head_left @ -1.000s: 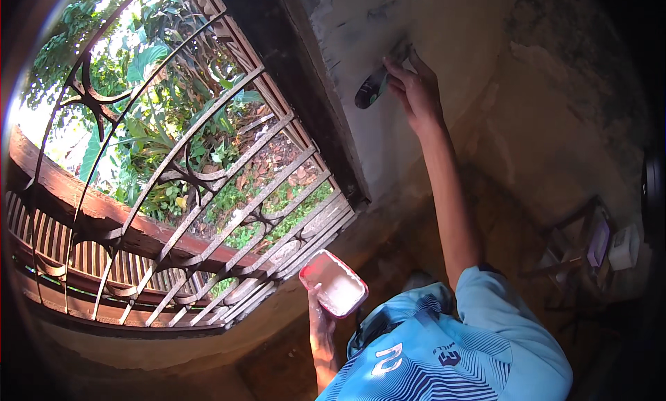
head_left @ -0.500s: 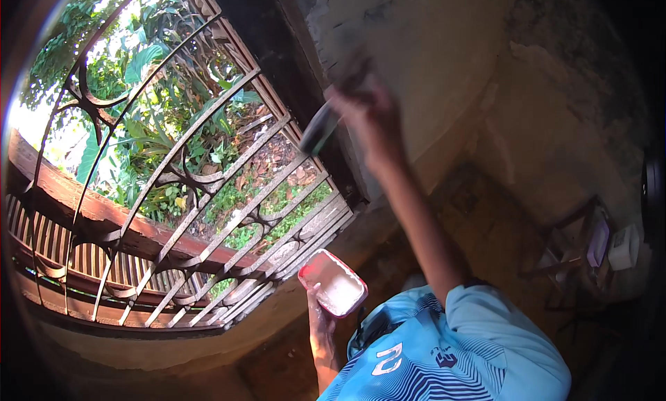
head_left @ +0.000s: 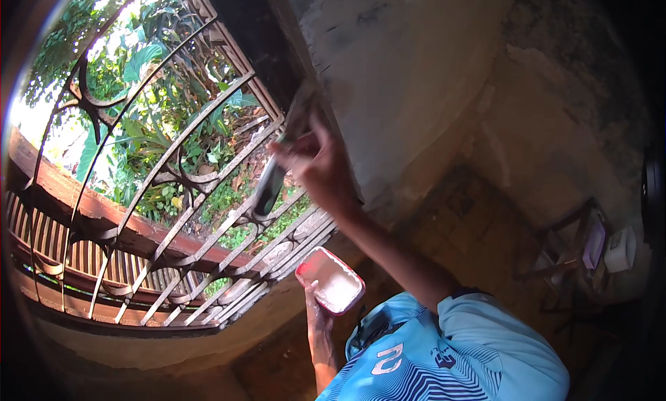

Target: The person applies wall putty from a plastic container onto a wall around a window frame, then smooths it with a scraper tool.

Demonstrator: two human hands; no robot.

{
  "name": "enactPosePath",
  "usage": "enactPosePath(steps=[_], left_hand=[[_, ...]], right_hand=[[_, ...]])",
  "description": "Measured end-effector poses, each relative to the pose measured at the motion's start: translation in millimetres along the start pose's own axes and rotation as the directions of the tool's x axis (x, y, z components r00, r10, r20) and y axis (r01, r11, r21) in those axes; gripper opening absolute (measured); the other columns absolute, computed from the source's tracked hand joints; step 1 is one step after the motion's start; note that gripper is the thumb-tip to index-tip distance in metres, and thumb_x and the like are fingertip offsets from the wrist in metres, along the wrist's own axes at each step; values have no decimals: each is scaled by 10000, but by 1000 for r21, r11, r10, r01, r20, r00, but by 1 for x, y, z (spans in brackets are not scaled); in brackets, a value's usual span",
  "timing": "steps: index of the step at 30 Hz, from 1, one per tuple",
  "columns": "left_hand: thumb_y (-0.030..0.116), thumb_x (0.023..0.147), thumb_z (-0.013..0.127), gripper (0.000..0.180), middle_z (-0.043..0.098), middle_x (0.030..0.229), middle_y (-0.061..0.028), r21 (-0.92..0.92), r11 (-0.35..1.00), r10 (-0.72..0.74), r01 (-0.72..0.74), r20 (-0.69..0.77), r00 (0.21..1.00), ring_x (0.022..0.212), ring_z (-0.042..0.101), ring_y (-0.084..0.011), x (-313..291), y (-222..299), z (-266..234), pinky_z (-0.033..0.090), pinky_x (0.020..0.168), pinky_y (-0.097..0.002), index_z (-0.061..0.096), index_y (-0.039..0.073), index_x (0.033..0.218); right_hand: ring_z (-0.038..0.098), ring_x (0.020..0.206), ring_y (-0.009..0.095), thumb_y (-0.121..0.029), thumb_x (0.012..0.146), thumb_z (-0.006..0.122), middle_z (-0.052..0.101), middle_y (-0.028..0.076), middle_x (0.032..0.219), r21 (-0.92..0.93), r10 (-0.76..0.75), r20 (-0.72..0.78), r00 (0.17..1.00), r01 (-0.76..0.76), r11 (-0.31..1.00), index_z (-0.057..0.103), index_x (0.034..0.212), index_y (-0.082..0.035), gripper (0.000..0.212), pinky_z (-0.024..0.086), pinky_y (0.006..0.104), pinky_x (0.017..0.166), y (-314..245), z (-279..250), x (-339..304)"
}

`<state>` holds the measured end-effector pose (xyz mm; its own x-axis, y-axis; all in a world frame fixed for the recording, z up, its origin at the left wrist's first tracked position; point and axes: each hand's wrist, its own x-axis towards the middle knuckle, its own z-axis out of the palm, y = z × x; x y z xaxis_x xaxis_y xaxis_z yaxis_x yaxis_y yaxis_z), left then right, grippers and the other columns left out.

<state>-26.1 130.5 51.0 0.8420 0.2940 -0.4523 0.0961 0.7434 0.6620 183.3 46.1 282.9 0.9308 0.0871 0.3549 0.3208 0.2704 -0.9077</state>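
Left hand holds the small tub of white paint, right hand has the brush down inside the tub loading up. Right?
Not quite. The left hand does hold the small tub of white paint, but the right hand is raised well above it, holding the brush up by the edge of the plastered wall beside the window grille. The head view shows this.

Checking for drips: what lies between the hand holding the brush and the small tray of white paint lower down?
In the head view, between the right hand and the paint tray lie only the window grille's lower bars.
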Motion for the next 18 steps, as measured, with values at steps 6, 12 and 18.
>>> enactPosePath(steps=[6, 12, 18], left_hand=[[392, 905, 594, 673, 564, 1318, -115, -10, 1000, -1, 0, -19, 1000, 1176, 598, -263, -10, -11, -1, 521, 993, -416, 383, 59, 1451], [399, 886, 620, 682, 583, 1288, -111, -8, 1000, 26, -27, -99, 995, 1141, 615, -258, -17, -16, 1, 534, 970, -409, 403, 52, 1432], [405, 873, 636, 668, 612, 1235, -108, -12, 998, 57, -59, -128, 990, 1087, 639, -256, -30, -19, 4, 548, 938, -403, 438, 45, 1401]], right_hand=[[650, 754, 99, -187, 871, 784, 707, 57, 820, 65, -102, -160, 982, 114, 991, 361, 1455, 116, 783, 511, 252, 711, 16, -13, 50], [622, 760, 117, -243, 823, 830, 678, 74, 843, -22, -43, -48, 998, 42, 999, 176, 1537, 88, 1024, 514, 254, 731, 13, 44, 8], [561, 694, 85, -150, 865, 782, 667, 42, 794, 75, -99, -272, 957, 124, 990, 230, 1528, 87, 894, 478, 236, 657, -3, 7, 41]])
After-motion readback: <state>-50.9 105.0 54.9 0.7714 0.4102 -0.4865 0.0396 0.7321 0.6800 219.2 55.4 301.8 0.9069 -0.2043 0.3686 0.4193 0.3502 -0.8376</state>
